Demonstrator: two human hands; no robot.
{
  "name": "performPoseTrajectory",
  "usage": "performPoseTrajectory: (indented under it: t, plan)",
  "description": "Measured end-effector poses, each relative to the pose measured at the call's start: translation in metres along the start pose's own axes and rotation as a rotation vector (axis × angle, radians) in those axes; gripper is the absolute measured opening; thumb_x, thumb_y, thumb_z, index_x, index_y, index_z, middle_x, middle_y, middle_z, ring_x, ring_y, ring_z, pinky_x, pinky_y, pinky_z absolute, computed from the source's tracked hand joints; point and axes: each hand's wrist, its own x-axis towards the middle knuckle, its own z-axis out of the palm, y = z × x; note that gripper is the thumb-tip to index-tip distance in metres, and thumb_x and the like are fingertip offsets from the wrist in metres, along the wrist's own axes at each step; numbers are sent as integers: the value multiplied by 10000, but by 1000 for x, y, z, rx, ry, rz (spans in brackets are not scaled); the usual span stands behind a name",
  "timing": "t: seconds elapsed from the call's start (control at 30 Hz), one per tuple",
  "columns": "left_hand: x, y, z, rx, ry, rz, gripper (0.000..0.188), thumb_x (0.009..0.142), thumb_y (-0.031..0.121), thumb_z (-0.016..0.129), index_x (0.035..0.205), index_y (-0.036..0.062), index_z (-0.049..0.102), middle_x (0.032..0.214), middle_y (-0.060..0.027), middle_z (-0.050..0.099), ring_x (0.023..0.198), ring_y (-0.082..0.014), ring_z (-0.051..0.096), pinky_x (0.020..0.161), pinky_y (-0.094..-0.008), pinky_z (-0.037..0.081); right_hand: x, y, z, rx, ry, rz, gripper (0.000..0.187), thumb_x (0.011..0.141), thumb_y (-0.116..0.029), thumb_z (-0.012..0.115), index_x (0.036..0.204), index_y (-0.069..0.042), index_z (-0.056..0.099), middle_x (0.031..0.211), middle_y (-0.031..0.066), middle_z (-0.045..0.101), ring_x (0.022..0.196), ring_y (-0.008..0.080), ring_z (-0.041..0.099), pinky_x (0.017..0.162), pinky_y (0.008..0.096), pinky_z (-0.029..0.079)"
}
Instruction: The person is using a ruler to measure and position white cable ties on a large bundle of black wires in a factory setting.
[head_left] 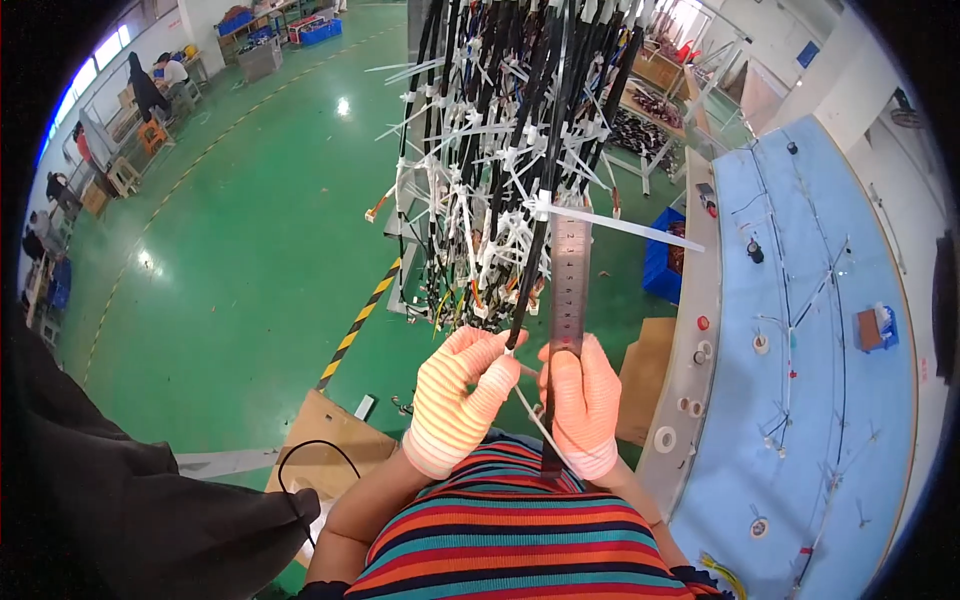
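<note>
My left hand (462, 392), in a striped knit glove, pinches the lower part of a black wire harness (535, 260) near a white cable tie. In a similar glove, my right hand (582, 400) grips a steel ruler (568, 285) between thumb and fingers. The ruler stands upright alongside the harness, its top end close to a white cable tie (630, 227) whose long tail sticks out to the right. A second cable tie's tail (540, 425) slants down between my hands. Behind them hangs a dense bundle of harnesses (480, 170) with many white ties and connectors.
To the right stands a long blue board (800, 400) with wires and tape rolls on it. A blue bin (664, 262) and a cardboard sheet (648, 375) are beside it. Dark cloth (170, 500) hangs at lower left. Other people (172, 72) sit far left across the green floor.
</note>
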Motion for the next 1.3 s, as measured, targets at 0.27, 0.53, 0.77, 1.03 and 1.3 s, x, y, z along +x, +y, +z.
performPoseTrajectory:
  t: [0.27, 0.53, 0.77, 1.03, 1.3]
  plan:
    - [4, 1, -2, -260, -110, -158, 289, 884, 157, 539, 1081, -47, 596, 887, -61, 532, 757, -106, 528, 688, -229, 433, -1, 4, 0, -20, 18, -23, 160, 918, -135, 464, 895, -8, 558, 616, 26, 520, 499, 74, 469, 465, 228, 380]
    - [7, -4, -1, -298, -219, -223, 266, 907, 177, 527, 1078, -15, 595, 843, -27, 539, 770, -85, 510, 706, -225, 407, 8, -15, -3, -107, -50, 16, 183, 914, -142, 475, 972, -13, 592, 680, 75, 594, 540, 112, 566, 493, 246, 434]
    - [10, -1, 7, -525, -273, -298, 216, 914, 189, 531, 1049, 21, 542, 901, -27, 588, 818, -103, 573, 768, -261, 464, 15, -8, -14, -108, -107, 2, 193, 914, -168, 479, 928, -12, 593, 654, 93, 590, 551, 155, 574, 526, 271, 445]
    - [10, -6, 11, -486, -225, -334, 222, 898, 224, 565, 1015, 37, 552, 850, 0, 571, 764, -78, 516, 724, -225, 426, 23, -1, -23, -81, -150, 20, 240, 920, -202, 474, 820, -9, 576, 609, 86, 559, 522, 166, 510, 516, 296, 417]
    - [10, -14, 7, -464, -215, -329, 216, 900, 241, 563, 994, 46, 561, 814, 49, 521, 711, -38, 409, 651, -189, 349, 24, 1, -20, 5, -220, 86, 280, 930, -225, 454, 788, -7, 558, 594, 84, 542, 519, 167, 503, 511, 301, 411]
